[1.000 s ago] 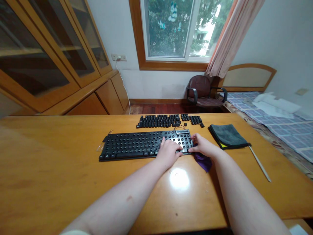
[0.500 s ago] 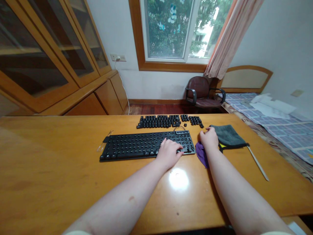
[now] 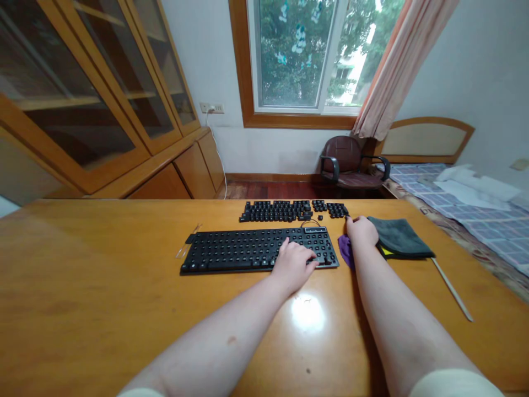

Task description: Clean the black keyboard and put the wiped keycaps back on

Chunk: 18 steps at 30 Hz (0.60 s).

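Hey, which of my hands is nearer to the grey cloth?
Right. Your right hand is just beside the left edge of the grey cloth; your left hand is farther left, resting on the keyboard.

We list: keyboard (image 3: 231, 252), black; keycaps (image 3: 276, 211), black; rag (image 3: 345, 252), purple; folded cloth (image 3: 400, 237), dark grey with yellow; bench (image 3: 103, 286), orange-brown; curtain (image 3: 407, 71), pink; chair (image 3: 342, 151), maroon; bedsheet (image 3: 475, 218), blue-grey check.

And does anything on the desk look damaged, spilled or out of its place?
The keyboard looks odd: most of it appears bare of caps. Loose keycaps lie behind it in rough rows, with a single keycap slightly apart, on the near side. The ordered layout suggests no breakage, and I see no spill.
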Each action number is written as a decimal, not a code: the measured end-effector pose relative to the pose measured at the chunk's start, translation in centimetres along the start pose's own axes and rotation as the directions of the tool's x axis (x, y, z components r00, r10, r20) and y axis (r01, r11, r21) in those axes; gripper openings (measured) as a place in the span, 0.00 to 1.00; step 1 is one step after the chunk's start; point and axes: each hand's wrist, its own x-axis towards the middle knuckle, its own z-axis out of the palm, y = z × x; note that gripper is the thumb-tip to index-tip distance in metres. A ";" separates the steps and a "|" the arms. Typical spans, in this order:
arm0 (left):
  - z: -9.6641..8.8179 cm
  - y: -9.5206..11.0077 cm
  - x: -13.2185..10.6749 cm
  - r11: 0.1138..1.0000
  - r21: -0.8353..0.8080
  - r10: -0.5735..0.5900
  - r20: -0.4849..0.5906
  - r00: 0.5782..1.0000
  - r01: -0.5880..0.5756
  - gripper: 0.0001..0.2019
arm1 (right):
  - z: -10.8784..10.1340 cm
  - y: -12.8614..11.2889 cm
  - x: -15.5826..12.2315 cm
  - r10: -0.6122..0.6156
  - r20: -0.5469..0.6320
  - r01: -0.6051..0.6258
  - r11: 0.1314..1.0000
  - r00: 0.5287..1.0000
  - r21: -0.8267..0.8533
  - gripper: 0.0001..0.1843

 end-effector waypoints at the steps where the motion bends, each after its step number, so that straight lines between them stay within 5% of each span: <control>1: 0.0 0.0 0.0 1.000 -0.003 0.001 -0.006 1.000 -0.001 0.08 | 0.0 0.1 0.0 0.000 -0.002 0.000 1.000 1.000 0.009 0.20; 11: -0.2 0.1 0.0 0.998 -0.059 0.009 -0.071 0.997 -0.014 0.08 | -0.4 2.3 -4.0 -0.024 -0.086 0.046 0.964 0.996 0.260 0.21; 15: -0.4 0.3 0.0 0.997 -0.078 0.009 -0.111 0.994 -0.018 0.08 | -0.4 2.8 -7.8 -0.153 -0.232 0.262 0.773 0.961 0.577 0.21; 18: -0.6 0.5 -0.1 0.998 -0.065 -0.024 -0.158 0.987 0.013 0.08 | -1.0 2.1 -10.9 -0.333 -0.160 0.349 0.654 0.929 0.671 0.18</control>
